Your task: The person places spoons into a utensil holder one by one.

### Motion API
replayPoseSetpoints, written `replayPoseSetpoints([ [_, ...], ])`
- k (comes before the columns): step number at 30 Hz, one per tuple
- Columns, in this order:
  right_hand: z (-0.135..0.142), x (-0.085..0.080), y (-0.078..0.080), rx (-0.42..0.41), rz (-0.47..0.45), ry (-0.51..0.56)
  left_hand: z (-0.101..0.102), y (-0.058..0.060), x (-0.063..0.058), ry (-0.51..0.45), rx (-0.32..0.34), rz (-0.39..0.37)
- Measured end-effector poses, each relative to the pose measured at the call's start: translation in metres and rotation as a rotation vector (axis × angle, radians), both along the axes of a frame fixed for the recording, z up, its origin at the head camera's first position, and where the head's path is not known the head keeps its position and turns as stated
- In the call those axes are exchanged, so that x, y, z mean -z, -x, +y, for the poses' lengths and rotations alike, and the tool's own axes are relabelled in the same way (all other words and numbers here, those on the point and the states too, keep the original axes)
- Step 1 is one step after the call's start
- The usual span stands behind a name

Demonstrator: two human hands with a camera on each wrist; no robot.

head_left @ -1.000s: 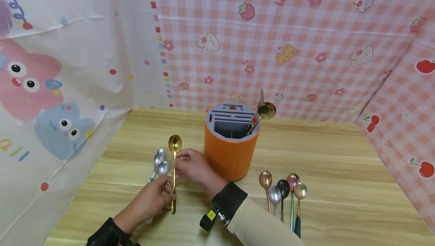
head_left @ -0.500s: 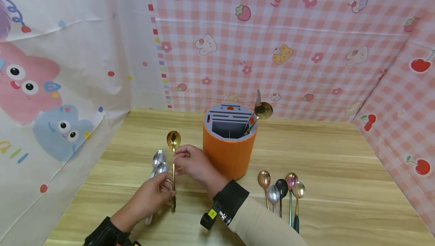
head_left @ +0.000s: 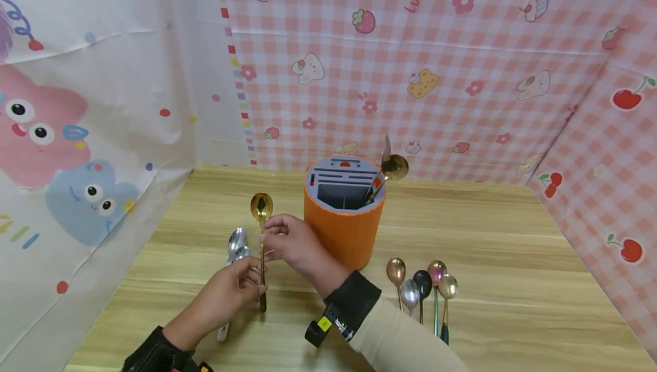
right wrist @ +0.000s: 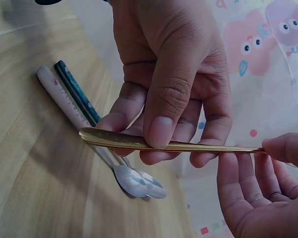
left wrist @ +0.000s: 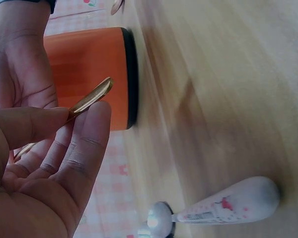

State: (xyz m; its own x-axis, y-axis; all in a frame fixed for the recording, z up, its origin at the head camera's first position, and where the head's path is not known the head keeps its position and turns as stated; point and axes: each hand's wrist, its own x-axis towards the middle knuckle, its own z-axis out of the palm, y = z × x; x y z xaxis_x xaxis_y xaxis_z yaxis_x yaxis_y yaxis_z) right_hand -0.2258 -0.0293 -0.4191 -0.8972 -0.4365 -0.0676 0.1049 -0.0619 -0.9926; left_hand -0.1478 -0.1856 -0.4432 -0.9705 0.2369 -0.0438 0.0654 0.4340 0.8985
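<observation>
A gold spoon (head_left: pixel 262 206) is held by both hands, left of the orange holder, its bowl pointing to the back. My left hand (head_left: pixel 226 292) pinches its handle between thumb and fingers near the lower end, which sticks out past the fingertips in the left wrist view. Just below the bowl, the thumb and fingers of my right hand (head_left: pixel 295 243) pinch the handle's upper part. Beneath the left hand two silver-bowled spoons (head_left: pixel 237 241) lie side by side on the table; one has a white printed handle (right wrist: pixel 64 96), the other a dark green handle (right wrist: pixel 77 89).
The orange cylindrical cutlery holder (head_left: pixel 341 241) has a grey slotted top; a gold ladle-like utensil (head_left: pixel 395 166) and a thin metal blade (head_left: pixel 386 145) stand in it. Several spoons (head_left: pixel 422 283) in different colours lie at the right. Patterned cloths hang behind and at the sides.
Both hands have shifted the gold spoon slightly up and away from me, still gripping it at the same places. The head view has turned a little; the other cutlery stays put.
</observation>
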Motion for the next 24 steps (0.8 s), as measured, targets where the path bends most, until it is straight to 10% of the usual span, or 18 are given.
replayPoseSetpoints([
  [24,0.019,-0.033,-0.008,-0.029,0.103,-0.010,0.009,-0.004,-0.031,0.090,0.010,0.067],
])
